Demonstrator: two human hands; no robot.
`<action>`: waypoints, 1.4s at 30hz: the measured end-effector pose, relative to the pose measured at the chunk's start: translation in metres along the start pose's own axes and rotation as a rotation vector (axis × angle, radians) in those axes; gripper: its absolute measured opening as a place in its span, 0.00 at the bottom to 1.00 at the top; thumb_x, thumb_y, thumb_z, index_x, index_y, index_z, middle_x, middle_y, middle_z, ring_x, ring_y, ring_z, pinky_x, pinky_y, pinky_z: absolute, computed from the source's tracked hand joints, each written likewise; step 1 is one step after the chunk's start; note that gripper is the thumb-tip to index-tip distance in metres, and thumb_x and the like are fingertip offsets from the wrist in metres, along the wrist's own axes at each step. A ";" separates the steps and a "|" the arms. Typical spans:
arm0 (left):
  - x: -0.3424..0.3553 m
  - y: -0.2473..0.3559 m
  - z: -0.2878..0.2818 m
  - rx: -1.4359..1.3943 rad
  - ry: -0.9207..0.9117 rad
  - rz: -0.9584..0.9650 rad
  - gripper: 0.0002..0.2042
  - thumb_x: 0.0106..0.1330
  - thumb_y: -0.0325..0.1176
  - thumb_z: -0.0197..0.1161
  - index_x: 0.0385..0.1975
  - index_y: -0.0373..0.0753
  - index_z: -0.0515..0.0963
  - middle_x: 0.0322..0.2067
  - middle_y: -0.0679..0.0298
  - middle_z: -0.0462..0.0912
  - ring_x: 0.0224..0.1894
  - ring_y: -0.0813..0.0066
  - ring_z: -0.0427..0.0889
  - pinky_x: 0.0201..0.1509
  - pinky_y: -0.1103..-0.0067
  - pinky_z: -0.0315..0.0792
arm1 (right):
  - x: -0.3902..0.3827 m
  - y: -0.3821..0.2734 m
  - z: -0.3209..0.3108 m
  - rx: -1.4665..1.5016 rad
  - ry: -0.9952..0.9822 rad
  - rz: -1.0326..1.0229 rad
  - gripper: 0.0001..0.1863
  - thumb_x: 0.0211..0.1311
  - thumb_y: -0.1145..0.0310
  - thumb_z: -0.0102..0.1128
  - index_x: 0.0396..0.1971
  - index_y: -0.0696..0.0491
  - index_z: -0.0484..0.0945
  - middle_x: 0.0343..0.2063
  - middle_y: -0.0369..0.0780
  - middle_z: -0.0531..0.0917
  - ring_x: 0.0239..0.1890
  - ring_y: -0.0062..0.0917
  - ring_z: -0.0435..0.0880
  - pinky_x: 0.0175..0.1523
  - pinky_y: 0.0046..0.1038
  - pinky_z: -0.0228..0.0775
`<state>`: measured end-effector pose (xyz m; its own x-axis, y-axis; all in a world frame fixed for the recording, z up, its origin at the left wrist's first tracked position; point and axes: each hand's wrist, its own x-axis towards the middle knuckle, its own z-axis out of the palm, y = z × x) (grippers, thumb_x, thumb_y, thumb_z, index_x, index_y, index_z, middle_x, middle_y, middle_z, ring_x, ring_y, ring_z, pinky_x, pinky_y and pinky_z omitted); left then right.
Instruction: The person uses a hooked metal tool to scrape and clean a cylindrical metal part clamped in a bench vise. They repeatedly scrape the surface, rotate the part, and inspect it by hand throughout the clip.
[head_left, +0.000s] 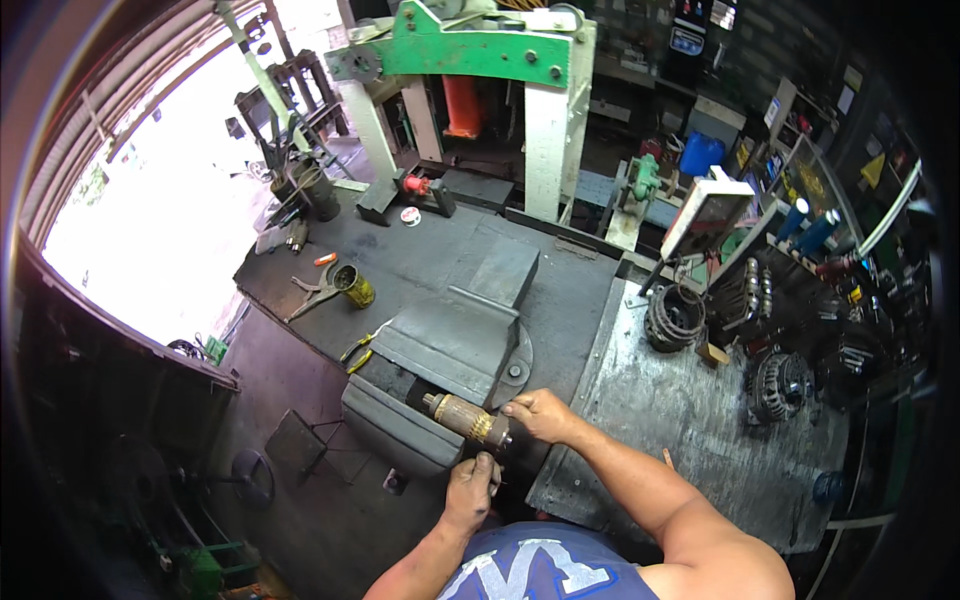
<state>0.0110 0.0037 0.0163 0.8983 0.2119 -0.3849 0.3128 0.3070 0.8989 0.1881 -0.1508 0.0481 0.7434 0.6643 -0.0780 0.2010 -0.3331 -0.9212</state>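
Observation:
A cylindrical motor armature point(461, 420) with copper windings lies between the jaws of a large grey bench vise point(430, 338). My left hand point(470, 494) is just below the armature's right end, with fingers curled and thumb up; what they hold is too small to make out. My right hand point(537, 414) is closed beside the upper side of that end, its fingertips near the armature; I cannot tell what is pinched in them. Yellow-handled pliers point(358, 360) lie left of the vise.
A yellow can point(356, 288) stands on the dark bench point(400, 244). Metal housings point(775, 385) sit on the right-hand steel bench point(640, 420). A green-topped white press frame point(545, 140) rises behind. A stool point(295, 440) is at lower left.

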 end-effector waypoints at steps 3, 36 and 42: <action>0.002 0.016 0.010 0.089 0.066 0.089 0.25 0.87 0.52 0.55 0.26 0.42 0.76 0.21 0.73 0.71 0.22 0.83 0.67 0.28 0.78 0.61 | -0.004 0.012 0.011 -0.018 0.010 -0.132 0.23 0.82 0.54 0.63 0.32 0.60 0.85 0.21 0.48 0.83 0.23 0.25 0.78 0.35 0.40 0.74; -0.005 0.015 0.009 0.107 0.146 -0.037 0.27 0.87 0.54 0.55 0.25 0.41 0.77 0.20 0.70 0.73 0.22 0.82 0.71 0.28 0.78 0.67 | -0.015 -0.006 -0.007 -0.048 0.078 -0.252 0.23 0.80 0.55 0.65 0.30 0.60 0.85 0.25 0.55 0.81 0.26 0.50 0.81 0.36 0.45 0.74; -0.009 -0.002 -0.002 0.198 0.048 0.085 0.27 0.88 0.52 0.53 0.25 0.40 0.78 0.19 0.72 0.73 0.23 0.84 0.70 0.28 0.77 0.63 | -0.011 -0.016 -0.020 -0.122 0.072 -0.063 0.20 0.77 0.60 0.68 0.27 0.60 0.82 0.25 0.53 0.82 0.29 0.50 0.83 0.38 0.47 0.74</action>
<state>0.0020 0.0035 0.0176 0.9098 0.2751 -0.3109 0.2950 0.0985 0.9504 0.1890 -0.1659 0.0713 0.7698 0.6382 0.0102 0.3213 -0.3737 -0.8702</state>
